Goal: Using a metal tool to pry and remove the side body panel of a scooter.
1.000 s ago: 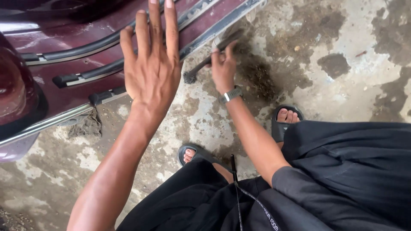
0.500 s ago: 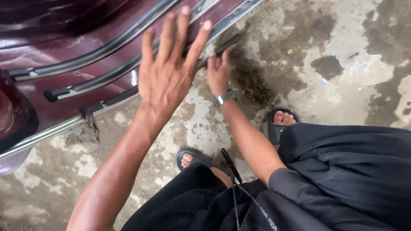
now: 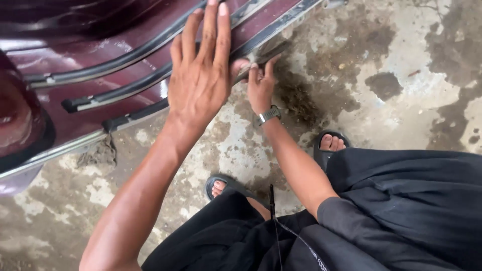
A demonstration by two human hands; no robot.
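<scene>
Underfoot, stained, patchy concrete floor meets a maroon vehicle panel carrying three black trim strips. Left hand hovers flat, fingers spread, holding nothing; right hand, wearing one wristwatch, grips a dark tool at the panel's lower edge.

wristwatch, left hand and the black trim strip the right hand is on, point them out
wristwatch (image 3: 267, 116), head view, on its band at the wrist
left hand (image 3: 201, 80), head view, on the back of the hand
black trim strip (image 3: 268, 51), head view, on the strip's dark face

Maroon car panel blocks ahead; stained concrete floor open rightward.
</scene>
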